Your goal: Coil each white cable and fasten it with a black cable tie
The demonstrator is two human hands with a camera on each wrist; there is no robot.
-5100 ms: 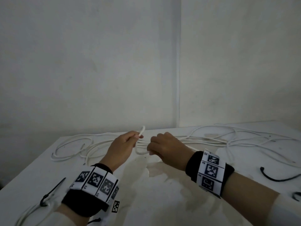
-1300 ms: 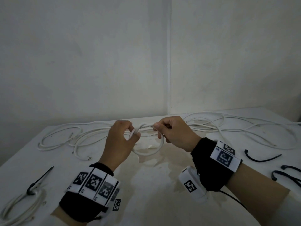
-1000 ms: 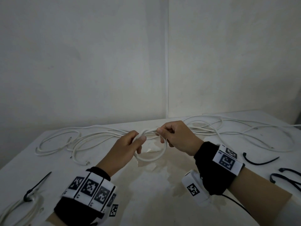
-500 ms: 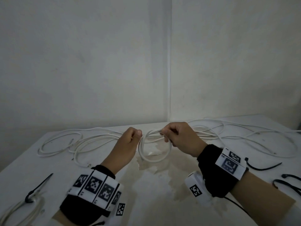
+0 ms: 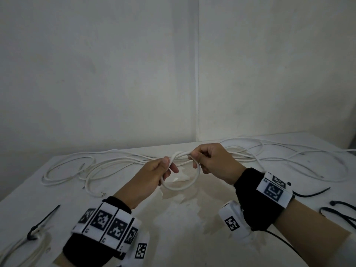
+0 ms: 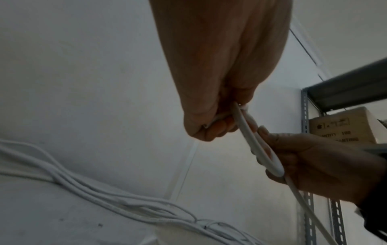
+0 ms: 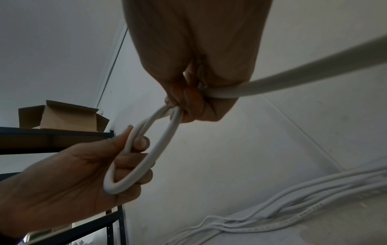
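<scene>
A small coil of white cable (image 5: 181, 187) hangs between my two hands above the table. My left hand (image 5: 167, 169) holds its left side, thumb on top and fingers through the loop. Pinching the coil's top right is my right hand (image 5: 195, 157), from which the cable's free length trails back to the right. In the left wrist view my left hand (image 6: 217, 122) grips the coil (image 6: 258, 147). The right wrist view shows my right hand (image 7: 184, 107) pinching the loop (image 7: 150, 159). Black cable ties (image 5: 310, 193) lie at the right.
Loose white cables (image 5: 81, 170) sprawl across the back of the white table (image 5: 183, 237). A finished coil with a black tie (image 5: 33, 231) lies at the front left. More ties (image 5: 339, 210) sit at the right edge. A metal shelf with a cardboard box (image 6: 343, 129) stands nearby.
The coil has grown from a single bend to a round loop. My left hand has shifted its hold, its fingers now through the loop. Both hands stay close together.
</scene>
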